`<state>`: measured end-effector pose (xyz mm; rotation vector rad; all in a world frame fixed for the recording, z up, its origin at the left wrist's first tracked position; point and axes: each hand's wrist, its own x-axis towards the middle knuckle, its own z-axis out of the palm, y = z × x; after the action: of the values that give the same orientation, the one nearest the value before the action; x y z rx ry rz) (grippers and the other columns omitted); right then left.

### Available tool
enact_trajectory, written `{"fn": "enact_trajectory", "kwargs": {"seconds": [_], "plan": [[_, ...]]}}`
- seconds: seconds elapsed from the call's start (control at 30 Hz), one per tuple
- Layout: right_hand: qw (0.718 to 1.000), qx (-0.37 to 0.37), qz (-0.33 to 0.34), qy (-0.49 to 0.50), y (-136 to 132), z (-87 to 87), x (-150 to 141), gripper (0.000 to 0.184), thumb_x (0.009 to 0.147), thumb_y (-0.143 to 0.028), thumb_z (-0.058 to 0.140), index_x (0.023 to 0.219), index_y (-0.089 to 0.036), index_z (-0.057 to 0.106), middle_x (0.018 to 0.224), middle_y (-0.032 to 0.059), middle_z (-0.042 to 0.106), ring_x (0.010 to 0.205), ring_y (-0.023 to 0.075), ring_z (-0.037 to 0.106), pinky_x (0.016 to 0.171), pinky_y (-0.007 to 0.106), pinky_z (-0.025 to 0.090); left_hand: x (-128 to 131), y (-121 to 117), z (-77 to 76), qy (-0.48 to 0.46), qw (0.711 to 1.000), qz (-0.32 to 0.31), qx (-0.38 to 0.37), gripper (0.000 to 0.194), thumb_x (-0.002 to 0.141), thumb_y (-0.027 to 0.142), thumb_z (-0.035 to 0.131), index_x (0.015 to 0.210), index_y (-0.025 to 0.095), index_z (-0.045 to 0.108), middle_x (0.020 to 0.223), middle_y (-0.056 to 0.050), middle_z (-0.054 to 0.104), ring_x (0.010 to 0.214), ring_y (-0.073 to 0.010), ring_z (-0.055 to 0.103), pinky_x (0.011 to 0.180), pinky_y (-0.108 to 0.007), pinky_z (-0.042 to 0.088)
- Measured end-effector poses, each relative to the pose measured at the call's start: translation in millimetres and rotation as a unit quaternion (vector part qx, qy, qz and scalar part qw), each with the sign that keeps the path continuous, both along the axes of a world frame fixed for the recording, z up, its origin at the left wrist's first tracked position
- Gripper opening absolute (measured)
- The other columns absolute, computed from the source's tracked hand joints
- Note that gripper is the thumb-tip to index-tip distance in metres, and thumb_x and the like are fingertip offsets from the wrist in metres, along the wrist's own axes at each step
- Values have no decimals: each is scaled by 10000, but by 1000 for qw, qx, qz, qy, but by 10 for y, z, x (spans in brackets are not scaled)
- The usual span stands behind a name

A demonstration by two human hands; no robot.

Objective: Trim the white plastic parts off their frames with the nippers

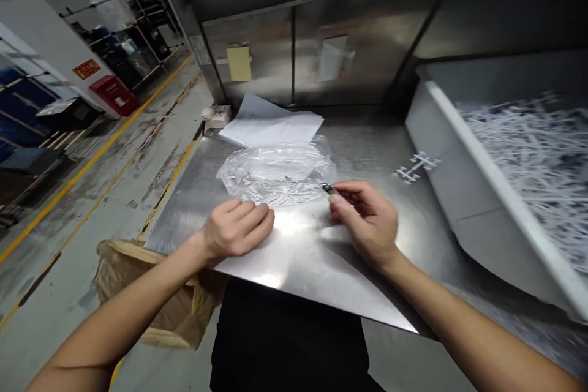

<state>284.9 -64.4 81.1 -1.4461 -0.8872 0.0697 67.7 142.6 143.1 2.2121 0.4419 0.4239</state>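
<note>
My right hand (367,220) is closed in a pinch on a small dark object (327,188), whose black tip sticks out past the thumb and forefinger; its kind does not show. My left hand (239,226) rests closed over the front part of the metal table, knuckles up, and whatever it may hold is hidden. A clear plastic bag (280,173) lies crumpled on the table just beyond both hands. To the right of my right hand lies a white branched plastic piece (417,167), apart from it.
White paper sheets (271,122) lie behind the bag. On the right, a large grey bin (459,177) holds many white plastic pieces (542,165). A brown bag-lined container (156,312) stands on the floor at the table's left front. Metal panels (257,73) rise behind the table (367,294).
</note>
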Motion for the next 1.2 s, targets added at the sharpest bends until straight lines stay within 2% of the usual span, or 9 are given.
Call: {"fn": "enact_trajectory", "kwargs": {"seconds": [0.13, 0.27, 0.4, 0.47, 0.57, 0.7, 0.83, 1.03, 1.2], "plan": [[999, 2, 44, -24, 14, 37, -68, 135, 998, -316, 741, 1057, -198, 772, 932, 37, 796, 736, 152, 688, 722, 290, 572, 591, -206, 175, 6, 957, -57, 284, 277, 1005, 179, 565, 1097, 251, 817, 1100, -181, 793, 905, -327, 679, 786, -438, 453], [999, -9, 26, -35, 43, 52, -73, 187, 1003, -373, 743, 1086, -212, 788, 849, 19, 763, 708, 156, 661, 703, 279, 549, 675, -240, 345, -68, 791, -112, 598, 326, 1011, 131, 532, 1149, 260, 798, 1068, -137, 802, 812, -298, 689, 666, -446, 458], [999, -12, 30, -36, 93, 17, -92, 171, 996, -364, 765, 1079, -218, 800, 833, 4, 756, 704, 156, 667, 711, 269, 548, 766, -212, 702, -167, 699, -109, 686, 150, 987, 228, 651, 973, 287, 789, 720, -50, 701, 616, -259, 618, 570, -444, 447], [999, -13, 33, -37, 130, -8, -112, 152, 984, -353, 791, 1068, -227, 805, 851, 2, 765, 739, 164, 690, 744, 270, 556, 965, -332, 995, -221, 705, -109, 665, 122, 986, 273, 673, 937, 303, 780, 659, -33, 672, 575, -237, 598, 552, -423, 447], [999, -15, 32, -33, 197, -52, -91, 140, 961, -320, 831, 1081, -249, 814, 917, 3, 793, 814, 181, 730, 807, 283, 580, 1435, -775, 1479, -292, 775, -183, 530, 186, 986, 300, 668, 1103, 313, 811, 906, -75, 801, 804, -271, 751, 719, -448, 602], [1000, -10, 7, -9, 270, -99, 41, 258, 945, -258, 844, 1201, -260, 806, 1020, 17, 816, 916, 204, 770, 890, 317, 622, 2244, -1658, 1914, -252, 889, -365, 116, 254, 987, 364, 692, 1187, 244, 792, 1298, -140, 752, 1400, -430, 668, 1042, -609, 628], [999, -2, -30, 12, 287, -81, 146, 311, 954, -254, 836, 1260, -257, 779, 1082, 35, 823, 975, 224, 786, 913, 350, 644, 3145, -2417, 1954, -165, 849, -475, -159, 482, 1092, 370, 332, 1389, 225, 683, 1486, -137, 639, 1565, -458, 529, 974, -755, 605], [1000, 11, -19, 1, 252, 27, 128, 146, 967, -272, 846, 1097, -237, 789, 1037, 20, 825, 925, 200, 770, 894, 313, 621, 4173, -2994, 1766, -122, 831, -508, -193, 529, 1091, 388, 346, 1346, 114, 720, 1504, -199, 651, 1621, -549, 406, 995, -817, 554], [1000, 21, -3, 13, 220, 57, 95, 158, 1002, -299, 811, 1148, -240, 803, 1090, 32, 832, 949, 195, 764, 919, 308, 601, 4383, -2955, 1773, 7, 861, -478, -173, 1003, 1015, 273, -201, 1214, 38, 754, 1356, -176, 722, 1474, -515, 588, 759, -560, 599]]}}
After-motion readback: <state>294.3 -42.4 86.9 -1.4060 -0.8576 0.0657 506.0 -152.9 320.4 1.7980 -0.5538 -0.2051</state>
